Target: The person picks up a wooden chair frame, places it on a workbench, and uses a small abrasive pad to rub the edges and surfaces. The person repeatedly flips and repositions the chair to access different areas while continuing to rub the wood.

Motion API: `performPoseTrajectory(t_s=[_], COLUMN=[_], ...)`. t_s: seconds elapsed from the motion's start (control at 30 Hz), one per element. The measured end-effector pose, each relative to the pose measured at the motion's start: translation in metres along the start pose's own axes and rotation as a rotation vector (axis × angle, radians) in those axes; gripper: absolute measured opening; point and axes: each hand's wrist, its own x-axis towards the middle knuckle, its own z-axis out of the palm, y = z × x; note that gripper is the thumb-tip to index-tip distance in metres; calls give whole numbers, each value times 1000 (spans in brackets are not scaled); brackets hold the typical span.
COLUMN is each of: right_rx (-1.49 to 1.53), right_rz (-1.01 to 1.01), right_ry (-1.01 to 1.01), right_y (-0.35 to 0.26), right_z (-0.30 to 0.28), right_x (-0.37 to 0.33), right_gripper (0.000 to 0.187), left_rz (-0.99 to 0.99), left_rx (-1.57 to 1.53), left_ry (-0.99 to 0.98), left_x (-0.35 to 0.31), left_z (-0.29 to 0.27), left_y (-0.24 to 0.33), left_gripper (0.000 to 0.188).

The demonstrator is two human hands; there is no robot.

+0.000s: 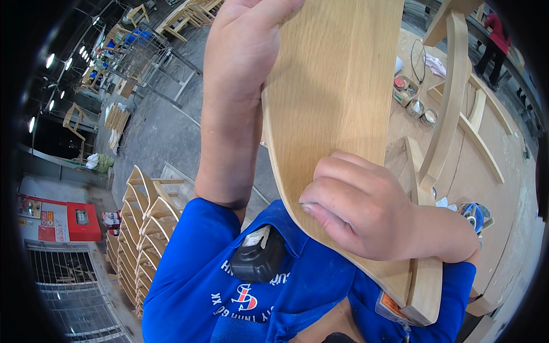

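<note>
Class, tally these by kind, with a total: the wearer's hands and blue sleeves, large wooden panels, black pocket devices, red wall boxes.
Hands: 2 (left hand, right hand)
Blue sleeves: 2
Large wooden panel: 1
Black pocket device: 1
Red wall box: 1
Total: 7

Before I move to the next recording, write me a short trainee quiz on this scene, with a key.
1. True or false: the fingers of the right hand are stretched out straight.
2. Choose one. The wall-side cabinet at the picture's left is: A) green, B) red, C) yellow.
3. Fill in: in the picture, the small round containers stand on the table to the ____ of the wooden panel.

Key: 1. False, they are curled. 2. B. 3. Right.
</note>
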Motion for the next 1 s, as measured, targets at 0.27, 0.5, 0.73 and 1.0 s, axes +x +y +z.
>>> performPoseTrajectory(t_s=[0.27,0.5,0.73,1.0], right_rx=[169,192,202,143], right_rz=[85,68,85,63], right_ry=[-55,-67,-57,-92], right_y=[6,11,8,7], right_z=[-1,2,-2,-5], right_x=[1,3,4,7], right_gripper=[13,10,11,11], left_rz=[-14,39,4,-9], left_rx=[-17,12,53,9], left_ry=[6,-44,44,16], left_x=[-2,7,5,5], left_z=[1,-6,-6,-7], left_y=[1,-4,-5,-4], left_gripper=[49,49,48,49])
